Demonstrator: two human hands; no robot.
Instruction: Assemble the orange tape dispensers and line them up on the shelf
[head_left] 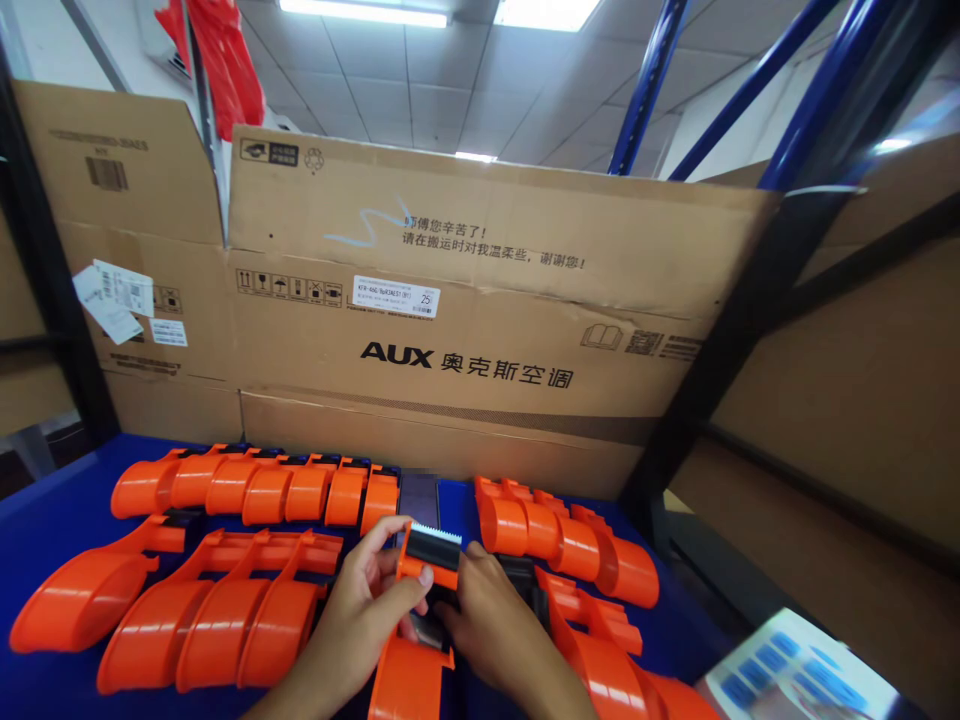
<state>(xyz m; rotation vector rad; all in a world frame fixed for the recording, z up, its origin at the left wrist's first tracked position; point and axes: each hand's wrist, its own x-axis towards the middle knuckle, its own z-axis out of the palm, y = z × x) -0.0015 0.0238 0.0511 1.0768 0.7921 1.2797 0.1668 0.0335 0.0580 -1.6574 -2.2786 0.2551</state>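
Note:
Both my hands grip one orange tape dispenser [420, 640] near the bottom middle of the blue table [45, 510]. My left hand [367, 610] wraps its left side, thumb pressed on the orange front plate under the toothed blade [433, 534]. My right hand [491, 615] covers the right side, fingers curled over a black part. Rows of identical orange dispenser shells lie around: a back row [255, 485], a front left group [202, 620] and a right group [562, 540].
A large AUX cardboard box [480, 300] stands upright right behind the table. Blue and black rack posts [750, 300] rise at the right. A sheet of blue labels [795, 670] lies at the bottom right. A dark flat piece [418, 498] lies between the rows.

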